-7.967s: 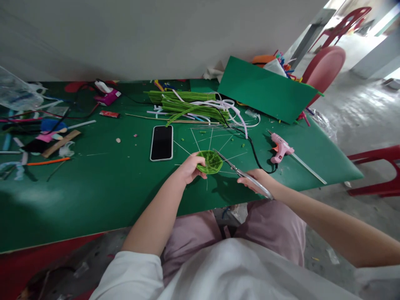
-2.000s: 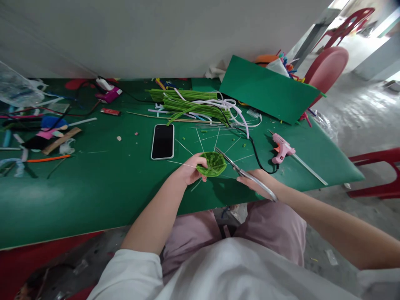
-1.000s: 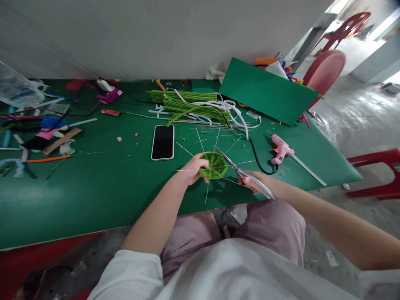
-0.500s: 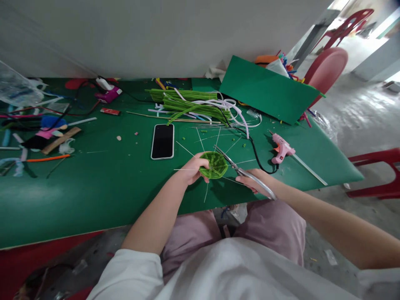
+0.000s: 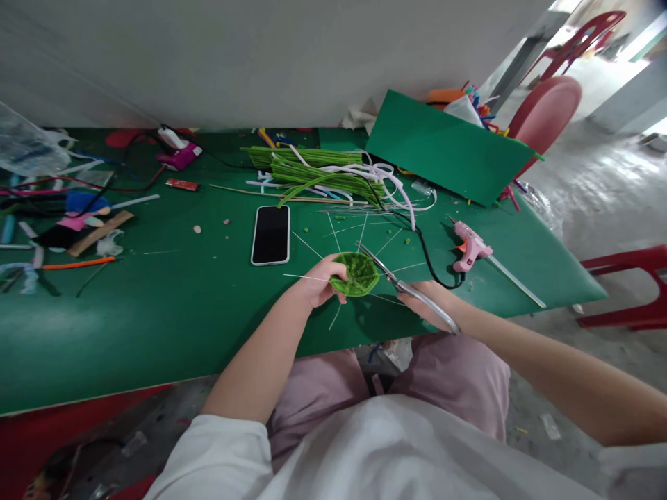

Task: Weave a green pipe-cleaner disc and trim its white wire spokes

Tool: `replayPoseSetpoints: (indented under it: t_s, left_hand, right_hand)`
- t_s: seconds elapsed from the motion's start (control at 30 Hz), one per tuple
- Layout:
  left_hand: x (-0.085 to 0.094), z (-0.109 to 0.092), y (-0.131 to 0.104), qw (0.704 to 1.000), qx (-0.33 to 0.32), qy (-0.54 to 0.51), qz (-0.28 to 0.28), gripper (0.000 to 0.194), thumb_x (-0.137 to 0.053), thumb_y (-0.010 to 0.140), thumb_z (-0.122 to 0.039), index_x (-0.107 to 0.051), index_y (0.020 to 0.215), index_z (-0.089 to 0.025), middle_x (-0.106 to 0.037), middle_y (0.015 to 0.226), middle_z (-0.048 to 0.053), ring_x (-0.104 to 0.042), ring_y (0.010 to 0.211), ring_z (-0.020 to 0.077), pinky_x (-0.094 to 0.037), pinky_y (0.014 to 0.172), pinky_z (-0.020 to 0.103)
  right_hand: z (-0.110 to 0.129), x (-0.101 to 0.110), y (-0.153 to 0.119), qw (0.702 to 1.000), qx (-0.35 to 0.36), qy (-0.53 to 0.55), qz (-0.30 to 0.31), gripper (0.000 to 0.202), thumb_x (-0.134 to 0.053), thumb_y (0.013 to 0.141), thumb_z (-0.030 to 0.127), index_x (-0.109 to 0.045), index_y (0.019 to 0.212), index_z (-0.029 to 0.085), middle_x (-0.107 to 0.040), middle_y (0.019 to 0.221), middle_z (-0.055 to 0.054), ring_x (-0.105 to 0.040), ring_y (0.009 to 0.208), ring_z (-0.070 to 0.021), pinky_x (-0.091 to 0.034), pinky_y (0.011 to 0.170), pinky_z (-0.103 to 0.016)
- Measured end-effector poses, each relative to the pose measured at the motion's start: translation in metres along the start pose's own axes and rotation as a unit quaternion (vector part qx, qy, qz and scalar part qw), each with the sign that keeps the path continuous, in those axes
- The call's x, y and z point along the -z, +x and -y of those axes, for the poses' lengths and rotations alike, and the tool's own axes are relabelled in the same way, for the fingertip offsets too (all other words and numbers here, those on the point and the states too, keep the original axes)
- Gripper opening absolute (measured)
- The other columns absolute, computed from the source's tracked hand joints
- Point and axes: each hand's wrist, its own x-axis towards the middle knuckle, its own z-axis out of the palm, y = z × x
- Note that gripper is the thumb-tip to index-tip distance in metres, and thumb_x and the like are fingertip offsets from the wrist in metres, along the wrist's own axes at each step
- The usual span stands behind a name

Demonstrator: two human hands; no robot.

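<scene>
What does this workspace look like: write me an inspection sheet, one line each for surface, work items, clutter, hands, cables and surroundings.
Surface: green tabletop, strewn with small scraps.
Work items: green bowl-shaped piece, thin pale strands fanning out around it; scissors, blade tips at its far rim, contact unclear.
Clutter: phone with dark screen; bundled green stems; pink glue gun.
Hands: left hand grips the bowl-shaped piece's edge; right hand holds the scissors.
Cables: black cable from the glue gun, running up to the stems.
Surroundings: pale wall behind; red chairs at right.
</scene>
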Motion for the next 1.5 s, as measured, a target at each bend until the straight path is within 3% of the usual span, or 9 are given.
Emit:
replayPoseSetpoints:
  t_s: [0.2, 0.47, 0.7, 1.5]
  left_hand:
    - [-0.0020, -0.0001, -0.0024, 0.999, -0.005, 0.025, -0.031, 0.066, -0.048, 0.055, -0.007, -0.040, 0.120, -0.012, -0.059, 0.070, 0.003, -0.056, 0.040, 0.0147, -0.044, 0.030, 0.026]
    - [0.0021, 0.0003, 0.0006, 1.000, -0.002, -0.014, 0.026, 0.057, -0.046, 0.051, -0.007, -0.048, 0.108, -0.007, -0.055, 0.057, 0.002, -0.051, 0.035, 0.0126, -0.039, 0.027, 0.022]
    - [0.0014, 0.0017, 0.0007, 1.000, 0.004, 0.000, -0.014, 0.067, -0.047, 0.052, -0.007, -0.040, 0.119, -0.009, -0.057, 0.061, 0.001, -0.053, 0.035, 0.0135, -0.041, 0.028, 0.024]
    - [-0.0003, 0.0008, 0.0008, 1.000, 0.002, -0.007, -0.016, 0.068, -0.047, 0.052, -0.006, -0.040, 0.119, -0.008, -0.057, 0.062, 0.001, -0.053, 0.036, 0.0142, -0.042, 0.027, 0.025]
  right_hand:
    - [0.0027, 0.0028, -0.0005, 0.992, 0.059, -0.104, 0.026, 0.024, -0.035, 0.083, 0.015, -0.055, 0.071, 0.018, -0.059, 0.068, -0.005, -0.057, 0.061, -0.0166, -0.036, 0.054, -0.023]
    - [0.0019, 0.0009, -0.0016, 0.998, 0.028, -0.059, 0.008, 0.022, -0.037, 0.084, 0.017, -0.055, 0.072, 0.019, -0.061, 0.066, -0.004, -0.057, 0.058, -0.0143, -0.036, 0.052, -0.022]
    - [0.0014, 0.0001, -0.0008, 0.991, 0.049, -0.125, 0.021, 0.022, -0.036, 0.084, 0.015, -0.057, 0.078, 0.017, -0.062, 0.070, -0.003, -0.059, 0.060, -0.0131, -0.036, 0.052, -0.020]
    - [0.0038, 0.0009, -0.0023, 0.991, 0.035, -0.131, 0.019, 0.024, -0.035, 0.085, 0.016, -0.058, 0.077, 0.017, -0.063, 0.070, -0.005, -0.058, 0.061, -0.0135, -0.034, 0.052, -0.020]
